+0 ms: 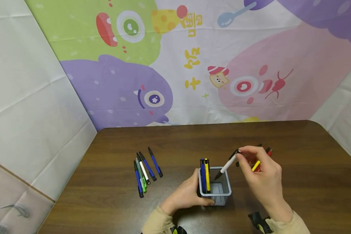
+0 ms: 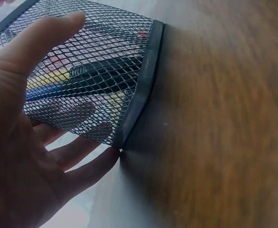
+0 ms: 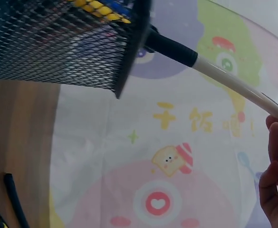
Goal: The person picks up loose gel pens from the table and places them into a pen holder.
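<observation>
My left hand (image 1: pixel 185 193) holds a mesh pen holder (image 1: pixel 229 185) on the table, thumb on the near side and fingers around the left; in the left wrist view the fingertips reach the base of the holder (image 2: pixel 150 71). Inside, a blue pen (image 1: pixel 203 177) and a yellow pen (image 1: pixel 207 177) stand against the left wall. With thumb and forefinger, my right hand (image 1: pixel 264 177) pinches a white pen (image 1: pixel 228 164) by its upper end. This pen slants down to the left, its black lower end over the holder's opening. The right wrist view shows the white pen (image 3: pixel 234 85) reaching the rim.
Left of the holder lie several pens: blue ones (image 1: pixel 147 166), a white one (image 1: pixel 144 172) and green ones (image 1: pixel 140 175). Partly behind my right hand are a yellow pen (image 1: pixel 255 166) and a red pen (image 1: pixel 269 152). A cartoon-printed cloth (image 1: pixel 193 107) hangs behind the brown table (image 1: pixel 105 195).
</observation>
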`<state>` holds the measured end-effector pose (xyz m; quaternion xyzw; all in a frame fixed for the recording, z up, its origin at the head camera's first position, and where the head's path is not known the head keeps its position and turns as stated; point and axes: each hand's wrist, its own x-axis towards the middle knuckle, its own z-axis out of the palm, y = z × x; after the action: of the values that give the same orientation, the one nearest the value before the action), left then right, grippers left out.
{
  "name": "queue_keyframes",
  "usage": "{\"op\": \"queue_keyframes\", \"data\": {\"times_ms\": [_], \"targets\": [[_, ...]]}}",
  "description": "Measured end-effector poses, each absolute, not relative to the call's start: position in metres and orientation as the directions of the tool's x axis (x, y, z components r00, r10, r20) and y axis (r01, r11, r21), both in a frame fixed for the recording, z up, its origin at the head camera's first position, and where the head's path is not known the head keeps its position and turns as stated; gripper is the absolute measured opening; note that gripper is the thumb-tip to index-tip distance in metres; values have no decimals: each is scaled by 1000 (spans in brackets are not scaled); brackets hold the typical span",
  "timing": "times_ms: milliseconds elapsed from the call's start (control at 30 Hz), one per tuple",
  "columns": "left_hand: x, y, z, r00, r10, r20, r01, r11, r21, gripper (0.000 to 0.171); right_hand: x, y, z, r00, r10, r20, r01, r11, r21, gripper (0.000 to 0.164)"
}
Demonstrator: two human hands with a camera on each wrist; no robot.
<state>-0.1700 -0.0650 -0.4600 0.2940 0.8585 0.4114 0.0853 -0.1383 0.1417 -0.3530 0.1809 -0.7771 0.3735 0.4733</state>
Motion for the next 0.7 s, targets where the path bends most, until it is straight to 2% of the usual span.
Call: {"op": "queue_keyframes", "data": {"times_ms": [100,333,700], "targets": [[-170,-65,-460,-816,571,89,424,488,763,85,-141,140,-358,-513,47,857,-639,646,-418,33],[-169,-65,-460,-812,574,106,441,484,756,85,-151,140,-378,-606,-11,796,-616,640,-460,23],[-170,-65,-458,-810,578,97,432,477,765,86,-158,138,-388,-619,-41,784,-603,665,-441,18]]}}
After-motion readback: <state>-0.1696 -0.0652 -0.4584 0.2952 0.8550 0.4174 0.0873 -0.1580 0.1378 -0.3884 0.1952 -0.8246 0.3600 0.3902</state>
